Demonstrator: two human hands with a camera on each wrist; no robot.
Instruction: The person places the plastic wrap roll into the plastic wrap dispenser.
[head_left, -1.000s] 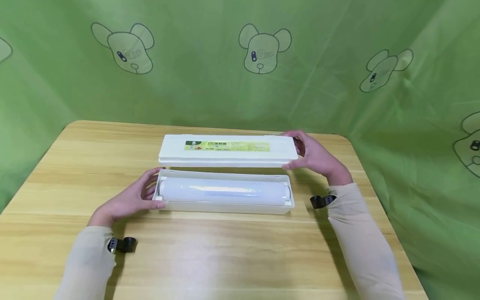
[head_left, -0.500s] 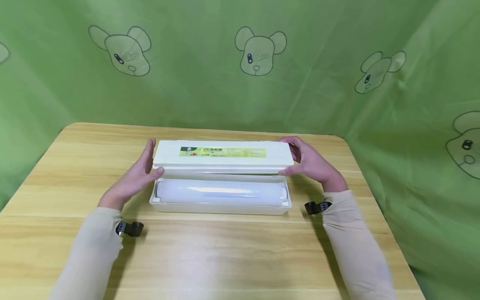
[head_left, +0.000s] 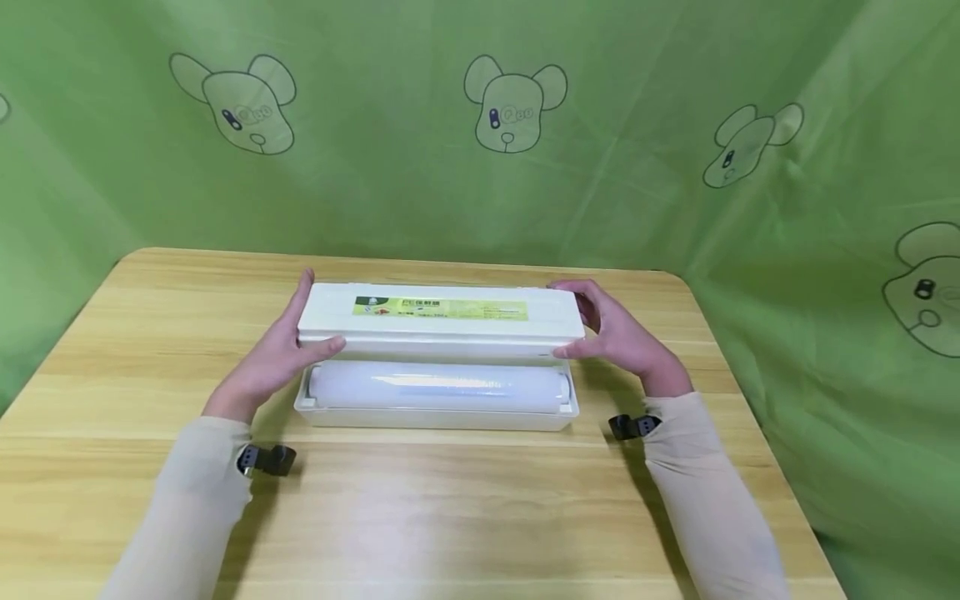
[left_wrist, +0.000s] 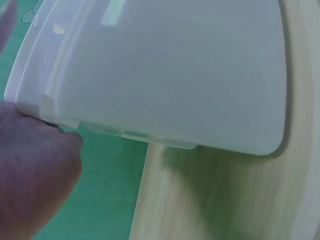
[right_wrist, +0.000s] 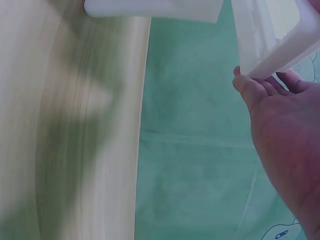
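Lid: we see the long white lid [head_left: 442, 328] held above the table, over the far side of the box; a strip label [head_left: 441, 309] is stuck along its top.
Left hand: we note the left hand [head_left: 272, 357] gripping the lid's left end, thumb on the near edge, a finger pointing up past the end.
Right hand: we note the right hand [head_left: 621, 337] gripping the right end, thumb in front, fingers behind.
Box: the white box [head_left: 435, 419] rests on the wooden table [head_left: 420, 517], its near side uncovered.
Roll: a clear, shiny roll [head_left: 442, 388] lies lengthwise inside the box.
Gap: at the right end, our right wrist view shows lid and box apart; at the left end we cannot tell.
Backdrop: we record green cloth [head_left: 390, 208] with outlined animal heads [head_left: 508, 112] beyond the table.
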